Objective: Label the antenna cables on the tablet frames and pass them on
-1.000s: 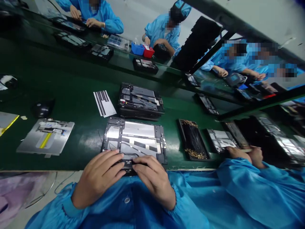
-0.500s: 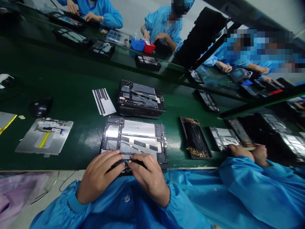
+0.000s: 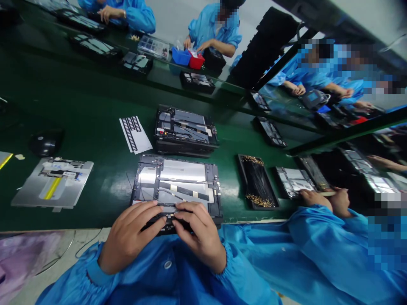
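Observation:
An opened tablet (image 3: 178, 182) in a black frame lies on the green belt right in front of me, silver plates and thin cables showing inside. My left hand (image 3: 130, 235) rests on its near edge, fingers curled and pressing down. My right hand (image 3: 199, 231) sits beside it, fingertips bent onto the same near edge, almost meeting the left fingertips. What lies under the fingertips is hidden.
A second opened tablet (image 3: 186, 131) sits behind the first, a striped white sheet (image 3: 133, 133) to its left. A silver back cover (image 3: 52, 182) and a black mouse-like object (image 3: 46, 144) lie left. A black tray (image 3: 257, 182) with small gold parts sits right, beside a co-worker's hands (image 3: 321, 199).
My two hands have drawn slightly closer together on the tablet's near edge. The view has shifted a little; the tablet stays in place.

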Demonstrator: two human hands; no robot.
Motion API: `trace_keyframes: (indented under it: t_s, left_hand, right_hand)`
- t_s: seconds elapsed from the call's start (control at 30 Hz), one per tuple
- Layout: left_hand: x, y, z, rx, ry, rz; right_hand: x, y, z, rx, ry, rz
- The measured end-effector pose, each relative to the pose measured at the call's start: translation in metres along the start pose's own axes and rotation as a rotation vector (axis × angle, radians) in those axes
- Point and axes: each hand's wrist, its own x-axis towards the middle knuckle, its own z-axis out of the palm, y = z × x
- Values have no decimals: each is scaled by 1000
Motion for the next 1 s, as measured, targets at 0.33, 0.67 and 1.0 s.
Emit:
trace_keyframes:
  t_s: [0.33, 0.67, 1.0]
  left_hand:
    - [1, 1, 0, 0, 7, 1]
    - [10, 2, -3, 95, 29, 74]
    - [45, -101, -20, 75, 150, -538]
  right_hand:
    - [2, -2, 0, -25, 8, 2]
    - [5, 11, -4, -344, 22, -499]
    - [161, 13, -37, -311, -456, -460]
